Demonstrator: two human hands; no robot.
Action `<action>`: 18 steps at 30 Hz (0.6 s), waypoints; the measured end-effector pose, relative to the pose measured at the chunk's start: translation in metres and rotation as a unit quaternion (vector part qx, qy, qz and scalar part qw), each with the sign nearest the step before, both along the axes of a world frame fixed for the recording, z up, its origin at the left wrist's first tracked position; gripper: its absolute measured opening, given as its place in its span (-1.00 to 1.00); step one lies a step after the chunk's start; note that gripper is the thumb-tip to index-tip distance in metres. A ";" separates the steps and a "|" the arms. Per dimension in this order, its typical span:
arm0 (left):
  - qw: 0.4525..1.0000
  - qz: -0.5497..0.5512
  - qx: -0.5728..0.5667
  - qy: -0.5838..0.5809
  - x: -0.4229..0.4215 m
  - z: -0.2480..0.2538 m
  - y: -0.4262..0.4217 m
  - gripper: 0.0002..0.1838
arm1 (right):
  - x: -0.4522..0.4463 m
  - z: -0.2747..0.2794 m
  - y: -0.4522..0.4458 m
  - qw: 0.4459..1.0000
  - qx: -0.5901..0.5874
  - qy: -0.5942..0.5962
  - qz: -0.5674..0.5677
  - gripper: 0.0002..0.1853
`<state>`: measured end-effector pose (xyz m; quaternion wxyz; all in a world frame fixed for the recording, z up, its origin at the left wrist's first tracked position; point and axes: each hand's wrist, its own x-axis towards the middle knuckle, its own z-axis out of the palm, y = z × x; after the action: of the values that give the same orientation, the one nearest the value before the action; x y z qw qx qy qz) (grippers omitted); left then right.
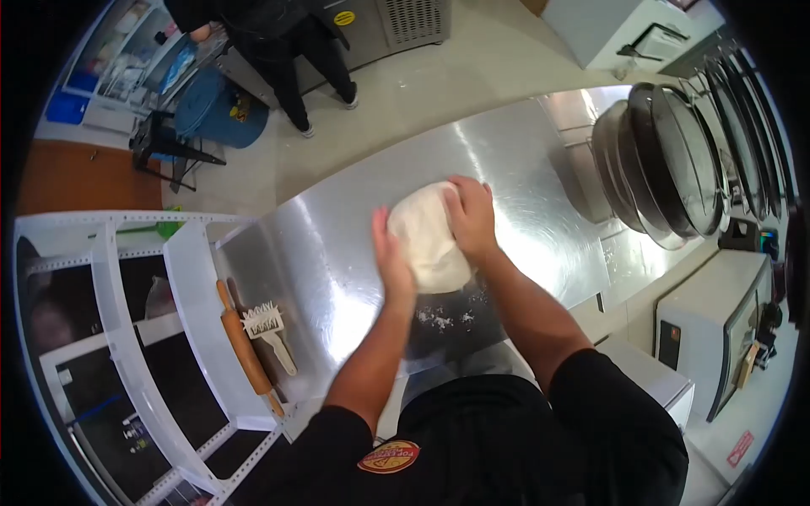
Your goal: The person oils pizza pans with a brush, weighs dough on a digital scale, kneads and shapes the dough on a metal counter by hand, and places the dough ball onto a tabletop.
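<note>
A large pale lump of dough (430, 244) is between my two hands over the steel table (312, 244). My left hand (393, 257) presses along its left side, fingers pointing away from me. My right hand (472, 218) curves over its upper right side. Whether the dough rests on the metal or is lifted a little, I cannot tell. White flour (443, 319) is scattered on the table just in front of my body.
At the table's left end lie a wooden rolling pin (245, 347) and a spiked dough docker (267, 327). A white slotted shelf frame (181, 278) stands beside them. Round pans (645, 160) are stacked upright at right. A person in black (278, 51) stands beyond, near a blue bin (221, 110).
</note>
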<state>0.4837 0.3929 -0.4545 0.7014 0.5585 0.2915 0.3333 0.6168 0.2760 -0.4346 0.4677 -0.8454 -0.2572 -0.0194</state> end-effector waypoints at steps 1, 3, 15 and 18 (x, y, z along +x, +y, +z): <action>1.000 0.010 0.005 0.000 -0.013 0.003 -0.021 -0.29 | 0.010 0.012 0.015 0.994 -0.001 0.091 0.055 -0.52; 0.991 0.014 -0.084 -0.098 -0.041 0.009 -0.050 -0.29 | 0.001 0.044 0.020 0.985 0.023 0.095 0.139 -0.54; 0.920 -0.127 0.181 0.323 -0.023 0.125 -0.033 -0.70 | -0.103 0.075 -0.025 0.965 0.054 0.252 0.046 -0.77; 0.897 -0.059 0.394 0.190 -0.019 0.076 -0.034 -0.78 | -0.109 0.035 -0.025 0.998 0.055 -0.021 0.036 -0.85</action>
<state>0.4643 0.3591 -0.3781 0.3737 0.8579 0.2305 0.2670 0.5073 0.2508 -0.3992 0.5084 -0.8080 -0.2958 -0.0340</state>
